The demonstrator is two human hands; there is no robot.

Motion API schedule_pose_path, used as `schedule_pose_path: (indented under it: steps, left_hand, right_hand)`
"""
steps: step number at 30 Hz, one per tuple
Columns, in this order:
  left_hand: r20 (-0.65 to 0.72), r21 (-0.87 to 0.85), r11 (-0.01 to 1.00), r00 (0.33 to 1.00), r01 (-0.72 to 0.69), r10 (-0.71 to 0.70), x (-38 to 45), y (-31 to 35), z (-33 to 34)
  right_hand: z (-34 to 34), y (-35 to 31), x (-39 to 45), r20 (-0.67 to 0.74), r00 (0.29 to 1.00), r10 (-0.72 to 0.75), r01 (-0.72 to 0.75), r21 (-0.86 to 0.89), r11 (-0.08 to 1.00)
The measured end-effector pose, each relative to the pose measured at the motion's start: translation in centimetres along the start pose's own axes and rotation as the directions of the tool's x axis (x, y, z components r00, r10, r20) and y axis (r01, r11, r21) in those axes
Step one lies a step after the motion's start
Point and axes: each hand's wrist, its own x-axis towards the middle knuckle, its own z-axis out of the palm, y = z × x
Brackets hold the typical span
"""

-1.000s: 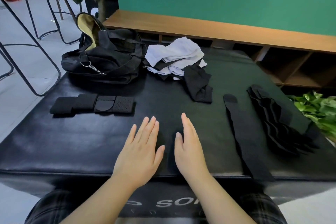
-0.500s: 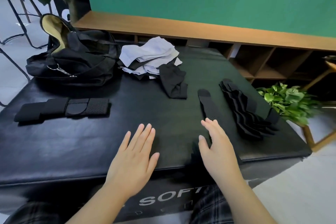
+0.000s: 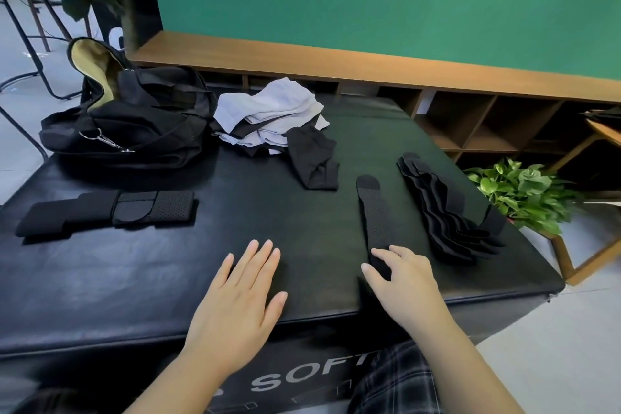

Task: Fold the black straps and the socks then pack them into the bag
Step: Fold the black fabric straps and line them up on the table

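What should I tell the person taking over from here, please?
Left hand lies flat and open on the black mat. Right hand has its grip on the near end of one unfolded strap.
Folded straps lie at left, the pile of unfolded straps at right, the socks beside the open bag.
Nothing visibly packed. Left: remaining straps, socks, packing.

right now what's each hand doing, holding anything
Left hand: open, fingers straight, flat on the black mat, holding nothing.
Right hand: fingers curled on the near end of the single black strap, gripping it.
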Motion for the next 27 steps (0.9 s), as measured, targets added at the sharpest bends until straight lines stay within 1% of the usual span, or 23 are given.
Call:
schedule_pose_path:
  steps: [3, 7, 9, 11, 14, 16, 18, 20, 21, 24, 26, 27]
  left_hand:
    - [0.013, -0.037, 0.999, 0.999, -0.036, 0.037, -0.1, -0.1, -0.3]
    - [0.038, -0.102, 0.981, 0.984, -0.167, 0.172, -0.7, -0.4, -0.5]
    - [0.049, -0.16, 0.965, 0.975, -0.207, 0.217, -1.1, -0.1, -0.7]
    - [0.034, -0.234, 0.948, 0.972, -0.217, 0.231, -1.4, 0.7, -0.7]
    - [-0.063, -0.339, 0.907, 0.968, -0.25, 0.244, -1.5, 1.7, -0.6]
    - [-0.123, -0.413, 0.87, 0.963, -0.27, 0.241, -1.4, 1.9, -0.2]
    - [-0.159, -0.467, 0.842, 0.963, -0.269, 0.219, -1.3, 1.9, 0.0]
    - [-0.199, -0.487, 0.831, 0.961, -0.267, 0.192, -1.4, 1.7, -0.2]
    - [-0.216, -0.483, 0.834, 0.96, -0.265, 0.179, -1.4, 1.6, -0.4]
    - [-0.235, -0.48, 0.844, 0.962, -0.24, 0.141, -1.7, 1.3, -0.8]
    - [-0.213, -0.531, 0.823, 0.972, -0.201, 0.1, -1.9, 1.3, -1.4]
    - [-0.2, -0.567, 0.803, 0.977, -0.182, 0.08, -1.9, 1.4, -1.7]
  right_hand:
    - [0.2, -0.5, -0.4, -0.022, 0.999, -0.048, 0.05, 0.074, 0.996]
    - [0.8, -1.3, -1.0, -0.053, 0.991, -0.124, 0.13, 0.137, 0.982]
    - [1.1, -1.9, -1.4, -0.054, 0.987, -0.153, 0.16, 0.176, 0.971]
    - [1.2, -2.4, -1.7, -0.059, 0.982, -0.177, 0.186, 0.201, 0.962]
    - [1.4, -3.1, -2.0, -0.038, 0.978, -0.206, 0.21, 0.21, 0.955]
    - [1.5, -3.3, -2.0, -0.026, 0.975, -0.22, 0.221, 0.21, 0.952]
    - [1.5, -3.2, -1.7, -0.068, 0.968, -0.24, 0.249, 0.216, 0.944]
    - [1.4, -2.9, -1.3, -0.124, 0.963, -0.241, 0.262, 0.192, 0.946]
    - [1.3, -2.8, -1.1, -0.125, 0.967, -0.22, 0.24, 0.179, 0.954]
    - [1.3, -2.6, -0.2, -0.025, 0.991, -0.128, 0.13, 0.135, 0.982]
    - [1.7, -2.6, 0.4, 0.051, 0.994, -0.093, 0.09, 0.055, 0.994]
    - [2.0, -2.7, 0.6, 0.074, 0.993, -0.093, 0.092, 0.011, 0.996]
